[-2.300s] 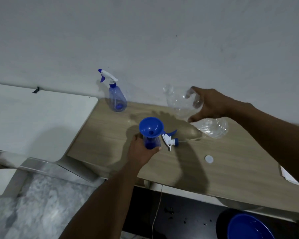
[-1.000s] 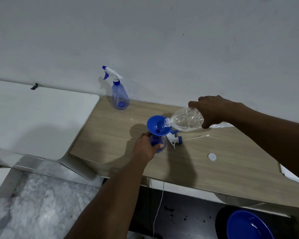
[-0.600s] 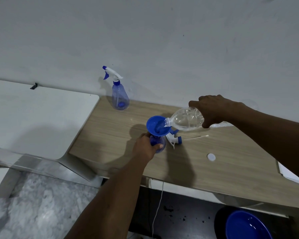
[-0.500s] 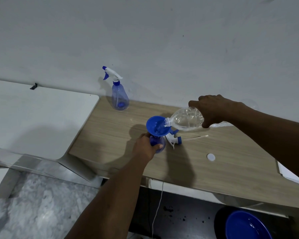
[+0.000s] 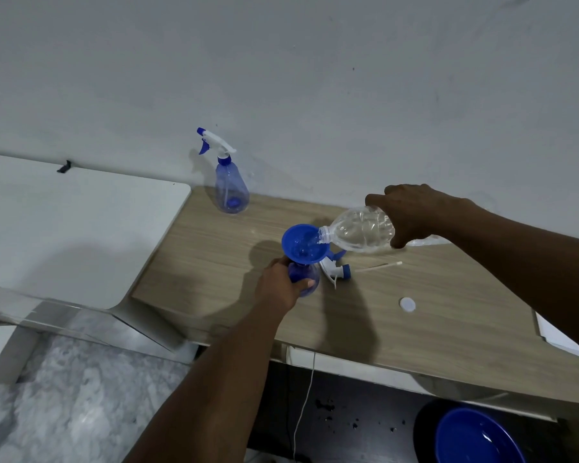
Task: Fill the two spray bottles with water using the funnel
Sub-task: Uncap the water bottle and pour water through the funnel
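A blue funnel (image 5: 299,243) sits in the neck of an open blue spray bottle (image 5: 306,277) on the wooden table (image 5: 415,325). My left hand (image 5: 279,286) grips that bottle just below the funnel. My right hand (image 5: 411,213) holds a clear water bottle (image 5: 360,233) tipped sideways, its mouth over the funnel, and water runs into the funnel. The removed spray head (image 5: 336,269) lies just right of the bottle. A second spray bottle (image 5: 229,183) with its trigger head on stands by the wall.
A white bottle cap (image 5: 407,304) lies on the table to the right. A white table (image 5: 64,225) adjoins on the left. A blue basin (image 5: 475,436) sits on the floor at lower right. White paper (image 5: 555,335) lies at the right edge.
Since 2.3 s ago my right hand brought the water bottle down and tipped it over the funnel. Over the last second the pouring pose has held steady.
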Demonstrator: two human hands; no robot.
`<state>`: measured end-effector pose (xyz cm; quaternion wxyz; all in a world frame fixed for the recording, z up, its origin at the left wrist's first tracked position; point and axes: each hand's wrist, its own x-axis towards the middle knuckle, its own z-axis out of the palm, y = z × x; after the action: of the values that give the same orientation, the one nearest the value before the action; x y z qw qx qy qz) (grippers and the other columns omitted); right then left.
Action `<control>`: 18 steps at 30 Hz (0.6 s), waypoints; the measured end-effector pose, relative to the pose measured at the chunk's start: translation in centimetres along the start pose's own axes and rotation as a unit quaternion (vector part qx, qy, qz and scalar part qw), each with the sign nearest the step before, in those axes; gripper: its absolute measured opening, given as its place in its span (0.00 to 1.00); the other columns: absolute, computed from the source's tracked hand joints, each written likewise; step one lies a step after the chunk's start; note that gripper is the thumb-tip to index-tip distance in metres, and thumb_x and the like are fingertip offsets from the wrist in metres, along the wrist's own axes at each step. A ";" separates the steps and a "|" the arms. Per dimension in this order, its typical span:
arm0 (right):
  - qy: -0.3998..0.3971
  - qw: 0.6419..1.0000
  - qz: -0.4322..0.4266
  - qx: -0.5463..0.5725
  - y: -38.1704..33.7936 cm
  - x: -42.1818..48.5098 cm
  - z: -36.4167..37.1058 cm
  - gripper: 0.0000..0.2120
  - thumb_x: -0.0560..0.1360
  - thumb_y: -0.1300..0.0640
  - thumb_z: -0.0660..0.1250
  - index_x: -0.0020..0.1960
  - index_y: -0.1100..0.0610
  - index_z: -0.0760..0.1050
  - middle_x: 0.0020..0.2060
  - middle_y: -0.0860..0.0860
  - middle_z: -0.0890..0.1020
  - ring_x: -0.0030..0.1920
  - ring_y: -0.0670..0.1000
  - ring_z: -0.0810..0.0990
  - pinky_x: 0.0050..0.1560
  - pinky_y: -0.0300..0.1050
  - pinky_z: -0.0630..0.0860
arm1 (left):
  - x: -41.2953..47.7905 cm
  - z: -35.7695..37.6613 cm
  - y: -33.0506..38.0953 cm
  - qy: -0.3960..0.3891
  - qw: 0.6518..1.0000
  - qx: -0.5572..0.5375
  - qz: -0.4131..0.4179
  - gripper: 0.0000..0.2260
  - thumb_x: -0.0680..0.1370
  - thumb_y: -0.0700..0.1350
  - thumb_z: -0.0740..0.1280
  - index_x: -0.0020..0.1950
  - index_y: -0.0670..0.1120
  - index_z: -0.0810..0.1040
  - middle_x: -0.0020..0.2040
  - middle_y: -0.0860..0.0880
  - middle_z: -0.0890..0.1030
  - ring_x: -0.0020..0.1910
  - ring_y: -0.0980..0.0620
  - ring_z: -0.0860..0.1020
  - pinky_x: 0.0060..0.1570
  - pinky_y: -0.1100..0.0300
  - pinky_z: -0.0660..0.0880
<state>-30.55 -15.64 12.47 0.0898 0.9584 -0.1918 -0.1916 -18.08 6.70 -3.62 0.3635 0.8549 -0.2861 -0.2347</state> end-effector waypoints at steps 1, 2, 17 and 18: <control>0.001 1.000 -0.002 0.015 0.0 0.1 0.2 0.41 0.63 0.48 0.79 0.71 0.49 0.63 0.49 0.50 0.73 0.48 0.52 0.74 0.47 0.49 0.76 | 0.0 0.0 0.0 -0.002 1.000 -0.003 -0.003 0.23 0.68 0.50 0.79 0.61 0.50 0.78 0.55 0.49 0.81 0.53 0.47 0.80 0.54 0.51 0.77; 0.002 0.999 -0.004 0.033 0.0 0.1 0.4 0.41 0.63 0.48 0.80 0.71 0.49 0.63 0.50 0.50 0.74 0.49 0.52 0.75 0.48 0.49 0.77 | 0.1 0.0 0.0 -0.003 1.000 -0.007 -0.005 0.24 0.67 0.50 0.79 0.60 0.50 0.77 0.55 0.49 0.81 0.53 0.47 0.80 0.55 0.51 0.77; 0.256 0.881 0.088 0.387 0.8 1.0 4.6 0.39 0.60 0.42 0.83 0.63 0.49 0.69 0.51 0.50 0.82 0.53 0.55 0.79 0.54 0.51 0.75 | 0.5 0.7 -0.6 0.008 1.000 -0.014 -0.004 0.20 0.66 0.51 0.79 0.55 0.50 0.79 0.50 0.49 0.83 0.49 0.48 0.82 0.51 0.48 0.79; 0.281 0.861 0.110 0.409 0.7 1.2 4.9 0.39 0.59 0.41 0.83 0.63 0.49 0.68 0.51 0.50 0.82 0.53 0.55 0.79 0.55 0.52 0.75 | 0.6 0.7 -0.7 0.008 1.000 -0.012 -0.006 0.19 0.67 0.51 0.79 0.55 0.50 0.79 0.50 0.49 0.83 0.49 0.48 0.82 0.51 0.48 0.79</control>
<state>-31.72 -17.21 7.77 -0.2394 0.8950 -0.3236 0.1924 -17.87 6.36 -4.70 0.3745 0.8541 -0.2749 -0.2339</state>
